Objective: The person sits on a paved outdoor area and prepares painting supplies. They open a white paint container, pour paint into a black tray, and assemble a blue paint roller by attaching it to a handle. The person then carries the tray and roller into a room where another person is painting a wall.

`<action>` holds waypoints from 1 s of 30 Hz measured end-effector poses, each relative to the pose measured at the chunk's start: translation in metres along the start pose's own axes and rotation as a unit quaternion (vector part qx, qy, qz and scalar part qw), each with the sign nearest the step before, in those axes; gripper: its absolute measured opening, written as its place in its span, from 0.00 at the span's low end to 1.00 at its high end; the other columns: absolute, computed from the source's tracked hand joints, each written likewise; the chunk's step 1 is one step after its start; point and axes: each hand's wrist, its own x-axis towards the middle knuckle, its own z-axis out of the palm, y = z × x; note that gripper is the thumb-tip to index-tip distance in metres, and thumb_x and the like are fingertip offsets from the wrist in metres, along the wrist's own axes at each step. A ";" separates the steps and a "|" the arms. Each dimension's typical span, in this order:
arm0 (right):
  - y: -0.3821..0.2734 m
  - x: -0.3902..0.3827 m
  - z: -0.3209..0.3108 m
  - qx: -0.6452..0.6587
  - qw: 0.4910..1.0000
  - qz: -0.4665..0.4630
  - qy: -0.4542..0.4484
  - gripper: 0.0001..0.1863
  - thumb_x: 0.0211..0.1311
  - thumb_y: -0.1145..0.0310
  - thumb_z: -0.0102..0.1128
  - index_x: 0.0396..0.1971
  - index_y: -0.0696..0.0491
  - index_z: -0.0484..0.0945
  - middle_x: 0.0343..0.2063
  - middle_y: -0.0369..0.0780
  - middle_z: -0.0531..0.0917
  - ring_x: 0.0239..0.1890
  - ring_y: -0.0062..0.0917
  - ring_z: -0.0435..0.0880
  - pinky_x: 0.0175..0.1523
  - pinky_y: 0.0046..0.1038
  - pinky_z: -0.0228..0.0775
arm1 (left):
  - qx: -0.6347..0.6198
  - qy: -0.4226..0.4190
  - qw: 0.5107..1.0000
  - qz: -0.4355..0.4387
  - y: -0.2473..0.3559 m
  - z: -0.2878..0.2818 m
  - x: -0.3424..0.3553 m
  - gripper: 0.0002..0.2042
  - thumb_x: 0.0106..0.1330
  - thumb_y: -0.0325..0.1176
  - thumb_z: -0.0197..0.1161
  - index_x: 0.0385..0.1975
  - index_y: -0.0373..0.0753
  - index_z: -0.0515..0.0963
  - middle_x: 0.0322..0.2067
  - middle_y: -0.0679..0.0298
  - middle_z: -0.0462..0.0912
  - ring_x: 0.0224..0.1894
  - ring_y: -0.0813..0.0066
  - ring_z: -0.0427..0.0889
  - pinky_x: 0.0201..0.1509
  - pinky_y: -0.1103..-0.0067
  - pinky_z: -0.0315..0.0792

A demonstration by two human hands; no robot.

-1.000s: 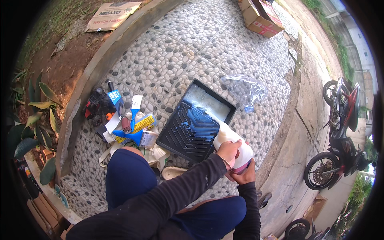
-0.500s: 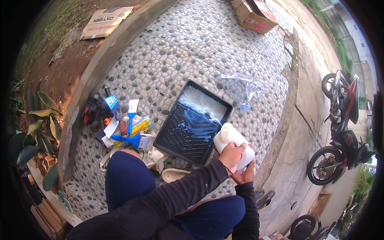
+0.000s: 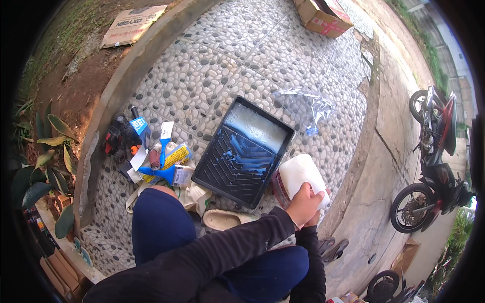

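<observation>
My left hand (image 3: 303, 204) is closed round one end of a white plastic jug (image 3: 300, 169) with a pinkish label on its side. Behind and below it, my right hand (image 3: 315, 219) supports the same end; most of its fingers are hidden. The jug's mouth cannot be made out. Left of the jug lies a black paint tray (image 3: 232, 177). Whitish, frothy liquid fills its deep far end, and bluish wet streaks cover part of the ribbed slope. Just beyond the jug, a clear plastic bottle (image 3: 308, 103) with a blue cap lies on the pebbled tiles.
Blue-handled brushes (image 3: 164, 146), a black and red toy vehicle (image 3: 118, 139) and packaging lie left of the tray. A beige shoe (image 3: 222, 219) sits near my knees. An open cardboard box (image 3: 326, 20) stands far off. A motorcycle (image 3: 434, 156) is parked at right.
The jug has turned away from the tray and shifted slightly right; the thin stream from its mouth has stopped. My left hand has moved right along it. Froth in the tray looks more spread out.
</observation>
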 end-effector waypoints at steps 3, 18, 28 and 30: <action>0.000 0.001 0.002 -0.003 1.000 -0.008 0.000 0.54 0.34 0.61 0.84 0.64 0.57 0.60 0.58 0.49 0.72 0.61 0.39 0.74 0.64 0.39 0.69 | 0.108 -0.036 0.993 -0.010 -0.025 -0.004 0.004 0.13 0.73 0.28 0.55 0.49 0.28 0.64 0.47 0.51 0.83 0.49 0.68 0.81 0.55 0.73 0.73; 0.078 -0.018 -0.020 0.329 0.929 0.059 0.159 0.49 0.39 0.63 0.80 0.63 0.57 0.62 0.59 0.50 0.70 0.64 0.42 0.71 0.66 0.40 0.66 | 0.135 -0.155 0.972 -0.110 -0.032 0.025 0.001 0.17 0.74 0.26 0.52 0.59 0.30 0.61 0.56 0.53 0.79 0.59 0.69 0.76 0.66 0.70 0.67; 0.216 -0.094 -0.043 -0.151 0.909 0.270 0.281 0.39 0.45 0.66 0.75 0.60 0.55 0.70 0.53 0.49 0.73 0.59 0.45 0.72 0.63 0.40 0.67 | 0.251 -0.145 0.951 -0.109 -0.027 0.019 0.002 0.17 0.73 0.31 0.58 0.58 0.35 0.67 0.53 0.60 0.79 0.55 0.74 0.76 0.57 0.73 0.68; 0.215 -0.090 -0.039 -0.190 0.914 0.247 0.259 0.37 0.45 0.64 0.74 0.60 0.54 0.72 0.52 0.49 0.74 0.57 0.44 0.74 0.62 0.39 0.69 | 0.269 -0.136 0.947 -0.113 -0.022 0.020 0.003 0.18 0.73 0.32 0.59 0.58 0.35 0.67 0.52 0.60 0.79 0.54 0.74 0.76 0.56 0.73 0.69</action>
